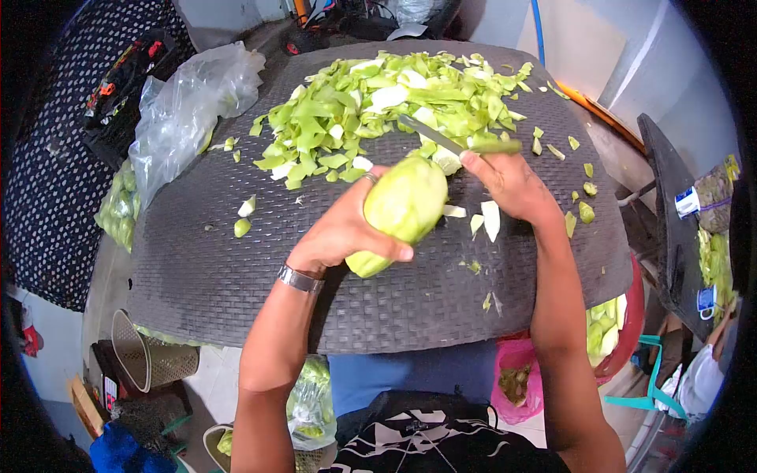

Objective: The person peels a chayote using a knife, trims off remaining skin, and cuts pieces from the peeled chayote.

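My left hand [337, 230] is wrapped round a large, peeled green papaya [406, 201] and holds it tilted above the dark woven tabletop [221, 276]. Its thumb lies across the lower part of the fruit. In my right hand [514, 188] is a knife [430, 134], its blade pointing up and left, just beyond the papaya's far end. A blurred green strip [495, 147] shows by the fingers of that hand; I cannot tell whether it is peel or part of the handle. A wide heap of green peelings [347, 118] covers the tabletop's far side, and pale scraps [490, 221] lie near the papaya.
A clear plastic bag [193, 106] sits at the left edge, above a bag of green pieces [120, 201]. Below the table are a woven basket [150, 355], a pink bag [516, 378] and a red tub [631, 331] with green pieces. A dark board [670, 221] stands at right.
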{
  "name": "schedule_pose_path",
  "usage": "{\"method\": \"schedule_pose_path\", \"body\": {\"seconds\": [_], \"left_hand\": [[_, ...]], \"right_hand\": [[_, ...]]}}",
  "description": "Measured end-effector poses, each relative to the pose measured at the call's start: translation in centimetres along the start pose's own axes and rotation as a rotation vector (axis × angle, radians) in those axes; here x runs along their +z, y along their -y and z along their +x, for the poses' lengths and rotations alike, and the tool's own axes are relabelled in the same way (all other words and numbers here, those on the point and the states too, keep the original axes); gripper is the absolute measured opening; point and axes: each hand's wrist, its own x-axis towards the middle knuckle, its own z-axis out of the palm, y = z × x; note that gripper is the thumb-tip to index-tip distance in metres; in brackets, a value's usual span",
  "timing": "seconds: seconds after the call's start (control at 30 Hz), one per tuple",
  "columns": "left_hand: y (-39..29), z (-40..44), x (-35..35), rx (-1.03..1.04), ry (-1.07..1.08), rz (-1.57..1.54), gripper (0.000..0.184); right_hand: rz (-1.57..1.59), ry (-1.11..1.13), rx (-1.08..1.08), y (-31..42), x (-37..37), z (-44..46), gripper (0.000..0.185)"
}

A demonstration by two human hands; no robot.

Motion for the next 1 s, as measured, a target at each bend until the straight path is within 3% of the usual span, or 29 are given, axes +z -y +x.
{"method": "schedule_pose_path", "body": {"seconds": [0.03,0.13,0.17,0.27,0.4,0.5,0.53,0.67,0.77,0.9,1.0], "left_hand": [[0.2,0.1,0.1,-0.048,-0.064,-0.137,0.091],[-0.7,0.1,-0.3,-0.177,-0.193,-0.541,0.075],[-0.5,-0.1,-0.8,-0.145,-0.188,-0.528,0.074],[1.2,-0.3,-1.4,-0.035,-0.230,-0.539,0.078],[1.6,-0.2,-1.1,-0.017,-0.079,-0.855,0.083],[0.1,-0.2,-0.1,-0.007,-0.058,-0.687,0.082],[-0.1,0.0,0.3,0.044,-0.168,-0.474,0.083],[-0.8,-0.7,-0.1,0.297,-0.365,0.498,0.084],[-1.5,-0.3,1.0,0.138,-0.431,0.649,0.082],[-1.2,-0.3,1.4,0.379,-0.360,0.873,0.082],[-0.6,-0.2,1.7,0.228,-0.405,0.564,0.082]], "right_hand": [[-0.028,0.087,0.137,0.0,-0.7,0.3,0.069],[0.014,0.089,0.226,-0.4,-0.8,0.5,0.076],[0.023,0.102,0.253,-0.4,-1.0,0.4,0.077],[0.062,0.035,0.146,0.1,-0.9,0.2,0.076],[0.114,0.016,-0.099,1.7,0.3,-0.6,0.062],[0.087,0.075,-0.180,3.1,0.2,-1.1,0.069],[0.052,0.121,-0.182,3.5,-0.1,-1.3,0.066],[0.002,-0.028,-0.547,4.1,0.5,-2.3,0.068],[-0.103,-0.040,-0.571,5.0,1.2,-2.8,0.072],[-0.142,-0.034,-0.541,4.5,2.4,-2.7,0.083],[-0.167,-0.025,-0.557,4.7,1.9,-2.5,0.075]]}}
